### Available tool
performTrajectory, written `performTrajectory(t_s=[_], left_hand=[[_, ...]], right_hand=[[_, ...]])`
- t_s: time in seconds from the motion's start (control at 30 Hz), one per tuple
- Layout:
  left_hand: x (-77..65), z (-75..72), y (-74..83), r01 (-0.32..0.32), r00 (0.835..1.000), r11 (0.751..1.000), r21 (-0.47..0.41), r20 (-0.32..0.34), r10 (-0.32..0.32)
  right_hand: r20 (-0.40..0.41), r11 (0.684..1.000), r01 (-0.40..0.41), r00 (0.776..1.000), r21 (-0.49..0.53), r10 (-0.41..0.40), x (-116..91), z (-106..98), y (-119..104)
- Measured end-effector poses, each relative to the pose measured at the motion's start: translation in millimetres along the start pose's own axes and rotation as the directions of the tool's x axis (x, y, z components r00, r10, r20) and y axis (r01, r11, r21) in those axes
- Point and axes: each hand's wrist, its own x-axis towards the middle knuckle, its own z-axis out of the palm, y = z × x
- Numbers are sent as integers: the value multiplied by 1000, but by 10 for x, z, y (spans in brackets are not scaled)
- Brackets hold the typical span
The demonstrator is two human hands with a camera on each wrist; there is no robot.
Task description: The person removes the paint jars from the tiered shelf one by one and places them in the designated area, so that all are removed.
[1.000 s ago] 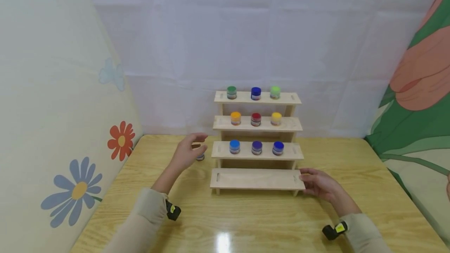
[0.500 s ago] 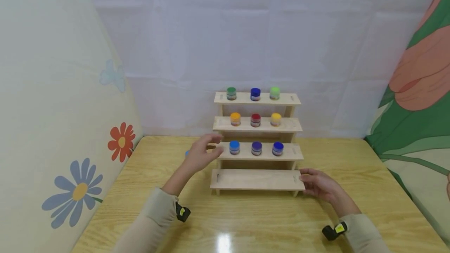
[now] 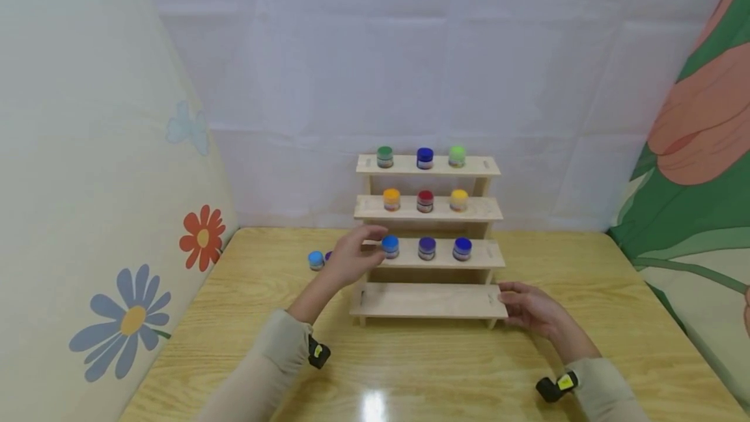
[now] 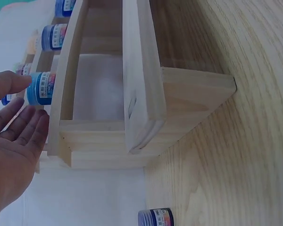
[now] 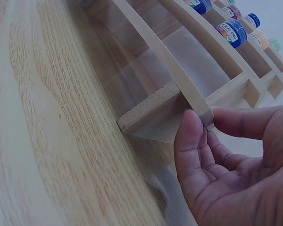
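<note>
A four-step wooden display shelf stands on the table, with small paint jars in rows of three on its upper three steps. My left hand reaches the left end of the second step from the bottom, beside the light blue paint jar. In the left wrist view the thumb is right at that jar's lid, and the other fingers stay extended below it. My right hand pinches the right end of the bottom step, thumb on one face and fingers on the other.
On the table left of the shelf stand a blue-lidded jar and a purple-lidded jar, the latter partly behind my left hand. A white cloth hangs behind, with printed panels on both sides.
My left hand has moved right from beside the table jars to the light blue jar on the shelf, uncovering the blue-lidded table jar. The right hand keeps its hold on the bottom step.
</note>
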Motion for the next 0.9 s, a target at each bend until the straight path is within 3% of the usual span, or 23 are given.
performTrajectory(t_s=[0.23, 0.9], left_hand=[[43, 68, 2, 14, 1000, 999, -34, 14, -13], [118, 135, 22, 93, 995, 991, 101, 13, -94]], right_hand=[[-20, 1000, -3, 1000, -18, 2, 4, 13, 1], [-28, 1000, -5, 1000, -8, 4, 13, 6, 17]])
